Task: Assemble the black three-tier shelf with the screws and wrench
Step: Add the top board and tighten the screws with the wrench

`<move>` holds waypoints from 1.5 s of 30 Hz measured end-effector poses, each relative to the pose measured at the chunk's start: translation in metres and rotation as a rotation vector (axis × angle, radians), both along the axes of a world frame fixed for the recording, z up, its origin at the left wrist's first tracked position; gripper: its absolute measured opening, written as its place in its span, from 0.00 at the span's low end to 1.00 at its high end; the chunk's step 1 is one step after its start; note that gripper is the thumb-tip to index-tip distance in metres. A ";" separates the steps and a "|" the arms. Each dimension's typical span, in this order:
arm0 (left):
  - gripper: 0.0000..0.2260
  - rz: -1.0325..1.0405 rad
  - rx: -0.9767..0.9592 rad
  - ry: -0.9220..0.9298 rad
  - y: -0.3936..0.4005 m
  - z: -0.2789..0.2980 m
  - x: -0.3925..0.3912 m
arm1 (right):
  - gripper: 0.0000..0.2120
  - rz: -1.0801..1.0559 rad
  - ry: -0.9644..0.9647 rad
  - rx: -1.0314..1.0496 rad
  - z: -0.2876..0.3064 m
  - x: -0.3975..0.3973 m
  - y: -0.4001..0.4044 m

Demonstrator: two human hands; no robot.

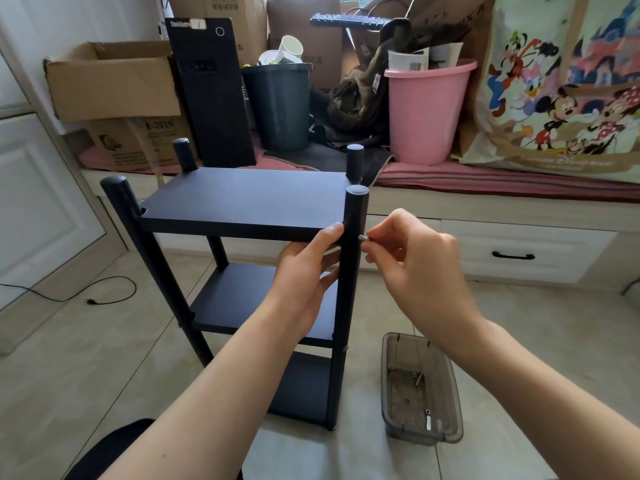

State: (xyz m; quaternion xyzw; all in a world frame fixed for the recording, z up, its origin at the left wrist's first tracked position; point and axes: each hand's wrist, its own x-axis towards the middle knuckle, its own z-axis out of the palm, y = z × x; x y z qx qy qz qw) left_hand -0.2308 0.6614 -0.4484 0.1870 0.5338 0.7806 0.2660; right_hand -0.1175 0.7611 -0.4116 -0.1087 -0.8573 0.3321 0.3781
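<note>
The black three-tier shelf (242, 199) stands upright on the tiled floor, with four round posts and three boards. My left hand (304, 268) grips the front edge of the top board beside the near right post (349, 289), thumb on top. My right hand (415, 265) pinches a small silver screw (363, 238) whose tip touches the right side of that post at top-board height. No wrench can be made out for certain.
A smoky transparent plastic tray (391, 420) with loose screws sits on the floor right of the shelf. Behind stand a low bench with drawers (512, 251), a pink bucket (426, 112), a dark bin (280, 105), a black computer tower (211, 95) and cardboard boxes (114, 84). A cable (104, 296) lies at left.
</note>
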 end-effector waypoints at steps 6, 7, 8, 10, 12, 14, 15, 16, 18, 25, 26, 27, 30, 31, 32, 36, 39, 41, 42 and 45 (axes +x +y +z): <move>0.12 -0.017 0.009 0.009 0.000 -0.001 -0.001 | 0.05 0.180 0.012 -0.573 0.004 -0.002 0.006; 0.12 -0.019 0.010 0.011 0.000 -0.001 -0.001 | 0.06 0.160 0.015 -0.507 0.004 -0.002 0.006; 0.13 -0.020 0.011 0.012 0.000 -0.001 -0.001 | 0.07 0.117 0.009 -0.375 0.002 -0.002 0.006; 0.13 -0.018 0.010 0.015 0.000 -0.001 -0.001 | 0.08 0.032 -0.005 -0.118 0.001 -0.001 0.002; 0.12 -0.014 0.009 0.013 0.000 -0.001 -0.001 | 0.05 0.016 0.008 0.008 0.001 -0.001 0.001; 0.13 -0.007 0.007 0.006 -0.001 -0.001 -0.001 | 0.03 0.005 0.010 0.079 0.001 -0.001 0.001; 0.14 -0.007 0.006 0.006 -0.001 -0.001 -0.001 | 0.03 0.004 0.005 0.096 0.001 0.000 0.002; 0.15 -0.010 0.005 0.008 -0.001 -0.001 -0.001 | 0.03 0.005 0.000 0.093 0.002 0.000 0.002; 0.19 -0.018 0.006 0.009 -0.002 0.000 -0.001 | 0.05 0.013 -0.006 -0.013 0.003 0.001 0.002; 0.26 -0.044 -0.001 0.024 -0.004 0.000 -0.002 | 0.07 0.169 -0.021 -0.546 0.011 0.000 0.008; 0.26 -0.042 -0.003 0.025 -0.004 0.000 -0.002 | 0.07 0.166 -0.022 -0.535 0.011 0.000 0.007; 0.26 -0.040 -0.003 0.026 -0.004 0.000 -0.002 | 0.08 0.147 -0.024 -0.475 0.010 0.001 0.007; 0.27 -0.034 -0.013 0.037 -0.003 0.001 -0.001 | 0.09 0.041 -0.036 -0.183 0.007 0.001 0.002; 0.27 -0.032 -0.018 0.037 -0.003 0.001 -0.001 | 0.09 0.021 -0.033 -0.118 0.006 0.002 0.001; 0.27 -0.027 -0.020 0.031 -0.002 0.001 -0.001 | 0.08 0.013 -0.027 -0.078 0.006 0.002 0.000; 0.22 -0.008 -0.023 0.005 -0.002 0.003 -0.001 | 0.08 -0.015 -0.018 0.026 0.007 -0.001 -0.001; 0.19 -0.008 -0.033 0.005 -0.002 0.003 0.000 | 0.10 -0.024 -0.024 0.064 0.007 -0.002 -0.002; 0.18 -0.008 -0.038 0.006 -0.002 0.005 0.000 | 0.11 -0.029 -0.037 0.051 0.008 -0.002 -0.001; 0.17 -0.013 -0.038 0.009 -0.002 0.005 0.001 | 0.11 -0.024 -0.047 0.005 0.008 -0.002 0.001; 0.20 -0.020 -0.035 0.008 -0.003 0.007 0.001 | 0.09 0.045 -0.071 -0.222 0.010 -0.003 0.006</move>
